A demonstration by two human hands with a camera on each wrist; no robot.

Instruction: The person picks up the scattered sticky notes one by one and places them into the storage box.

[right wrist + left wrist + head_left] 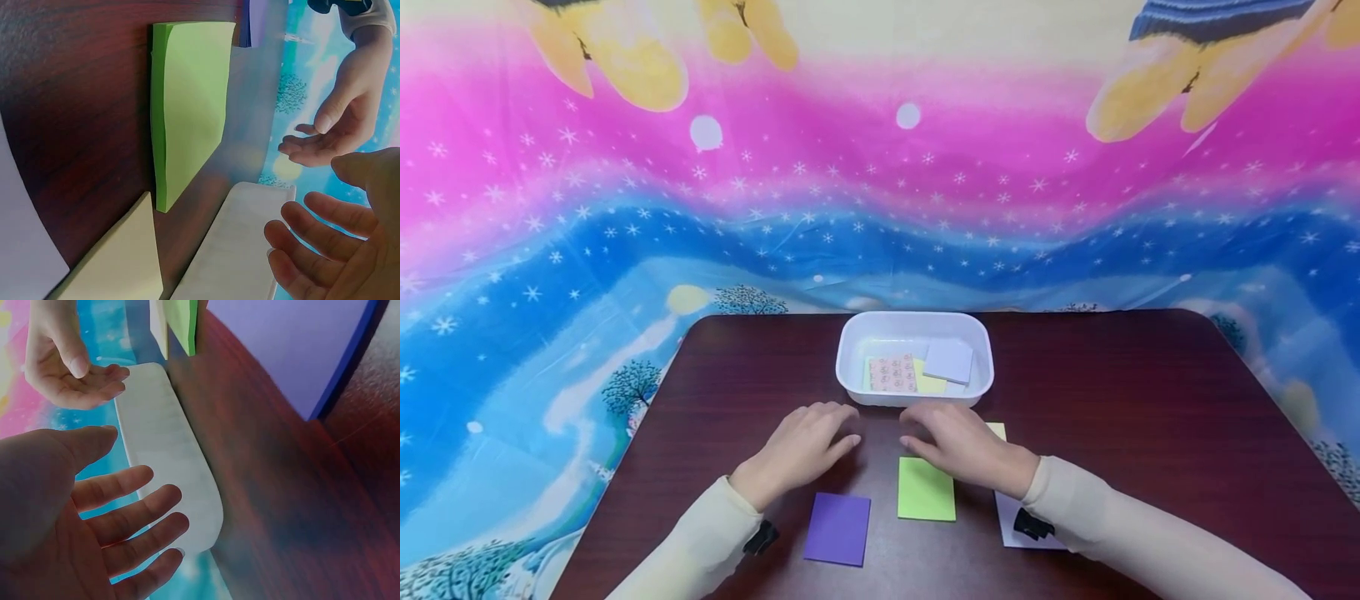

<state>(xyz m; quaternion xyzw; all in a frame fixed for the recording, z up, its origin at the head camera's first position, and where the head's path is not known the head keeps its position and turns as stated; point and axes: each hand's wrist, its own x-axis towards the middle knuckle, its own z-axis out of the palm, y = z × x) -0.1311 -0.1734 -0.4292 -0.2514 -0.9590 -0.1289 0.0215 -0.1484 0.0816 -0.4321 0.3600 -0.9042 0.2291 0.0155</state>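
Both hands hover over the table in front of a white plastic tray [914,400], apart from it and from each other. My left hand [801,446] has loosely bent fingers with nothing in them; so does my right hand [966,446]. Inside the tray lie a patterned pink pad, a yellow pad and a pale lilac pad [948,361]. Nearer me, a purple sticky-note pad [837,529] lies below the left hand. A green sticky-note pad [927,492] lies below the right hand. Under the right forearm, a pale yellow pad [997,430] and a lilac pad [1026,536] are partly hidden.
The dark reddish wooden table [1112,383] has rounded far corners. Behind it hangs a colourful printed cloth [880,200] with snowflakes. A black clip-like piece [762,537] sits at the left sleeve, and another [1033,524] at the right.
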